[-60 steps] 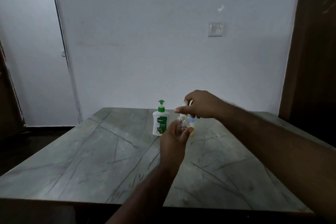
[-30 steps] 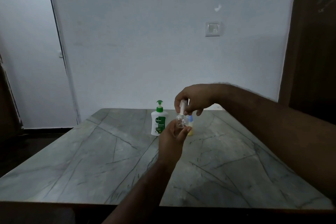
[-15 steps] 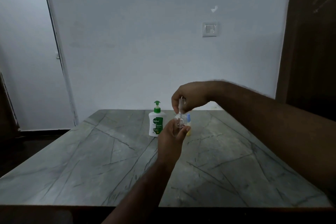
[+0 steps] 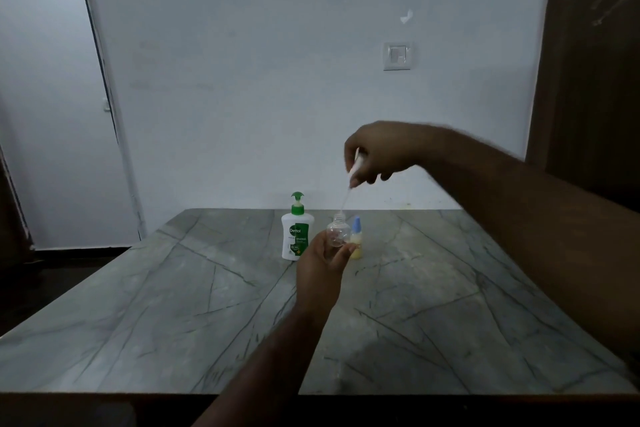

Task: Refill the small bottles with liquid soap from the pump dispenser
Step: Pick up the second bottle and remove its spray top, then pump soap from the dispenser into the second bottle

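Observation:
My left hand holds a small clear bottle upright above the table, its neck uncovered. Above it, my right hand pinches the bottle's white spray cap, whose thin dip tube hangs down with its tip just over the neck. A white pump dispenser with a green pump head stands on the table just left of the clear bottle. Behind my left fingers stands a small yellow bottle with a blue cap.
The grey marble-pattern table stretches wide on both sides and toward me. A white wall with a switch plate rises behind it. A dark wooden panel stands at the right.
My right hand has lifted the spray cap up out of the clear bottle, drawing the dip tube clear of the neck. My left hand has kept the bottle in place.

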`<act>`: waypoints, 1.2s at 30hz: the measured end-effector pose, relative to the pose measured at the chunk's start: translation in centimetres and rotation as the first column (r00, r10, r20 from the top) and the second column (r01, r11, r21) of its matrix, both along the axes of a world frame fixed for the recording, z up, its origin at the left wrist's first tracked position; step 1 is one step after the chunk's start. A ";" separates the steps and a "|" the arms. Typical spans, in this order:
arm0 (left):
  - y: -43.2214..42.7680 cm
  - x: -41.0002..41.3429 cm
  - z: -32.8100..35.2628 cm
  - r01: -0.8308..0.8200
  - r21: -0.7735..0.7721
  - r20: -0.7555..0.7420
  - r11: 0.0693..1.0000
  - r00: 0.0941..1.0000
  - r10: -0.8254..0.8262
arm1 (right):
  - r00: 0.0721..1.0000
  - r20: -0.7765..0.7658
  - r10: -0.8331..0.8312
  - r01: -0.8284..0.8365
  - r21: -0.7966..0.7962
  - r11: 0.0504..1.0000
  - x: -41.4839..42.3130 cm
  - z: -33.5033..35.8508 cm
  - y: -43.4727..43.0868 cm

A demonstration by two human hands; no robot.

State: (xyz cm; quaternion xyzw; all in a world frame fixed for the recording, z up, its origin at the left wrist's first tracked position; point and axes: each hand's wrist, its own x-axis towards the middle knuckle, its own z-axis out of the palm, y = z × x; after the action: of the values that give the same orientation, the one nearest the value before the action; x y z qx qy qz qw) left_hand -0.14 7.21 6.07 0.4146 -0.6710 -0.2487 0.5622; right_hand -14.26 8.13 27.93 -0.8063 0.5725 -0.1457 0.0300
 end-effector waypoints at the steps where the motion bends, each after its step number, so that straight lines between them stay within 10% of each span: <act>1: -0.1 0.1 -0.1 -0.005 0.002 -0.012 1.000 1.000 0.005 | 0.996 0.086 0.004 -0.002 -0.020 1.000 -1.2 0.2 0.1; 5: -0.4 0.5 -0.3 -0.024 0.016 -0.039 1.000 0.999 0.024 | 0.821 0.571 0.009 0.000 -0.016 1.000 -6.5 -2.2 -0.2; 10: -1.2 0.9 -1.3 -0.035 0.024 -0.044 0.999 0.998 0.036 | -0.051 0.997 -0.058 -0.053 0.055 0.997 -9.3 -10.1 -3.5; 13: -2.0 1.1 -2.3 -0.025 0.060 -0.057 0.998 0.998 0.029 | -0.246 0.947 -0.208 -0.027 0.208 0.978 -9.5 -14.9 -6.0; 18: -2.8 1.5 -3.8 -0.040 0.057 -0.060 0.998 0.997 0.043 | 0.085 0.916 -0.393 0.196 0.371 0.908 -8.3 -21.7 -9.1; 24: -3.2 1.4 -4.1 -0.038 0.071 -0.030 0.997 0.999 0.041 | 0.584 0.692 -0.424 0.497 0.108 0.861 -8.0 -27.4 -10.4; 36: -3.1 1.3 -4.0 -0.025 0.102 -0.015 0.994 1.000 0.027 | 0.688 0.574 -0.444 0.546 -0.006 0.838 -8.2 -28.8 -10.7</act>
State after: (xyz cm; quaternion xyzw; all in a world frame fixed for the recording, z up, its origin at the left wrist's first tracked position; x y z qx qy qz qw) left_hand 1.16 4.07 2.04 0.4495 -0.6474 -0.2784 0.5489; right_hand -22.48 -2.60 -0.86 -0.5431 0.7201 -0.4241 0.0813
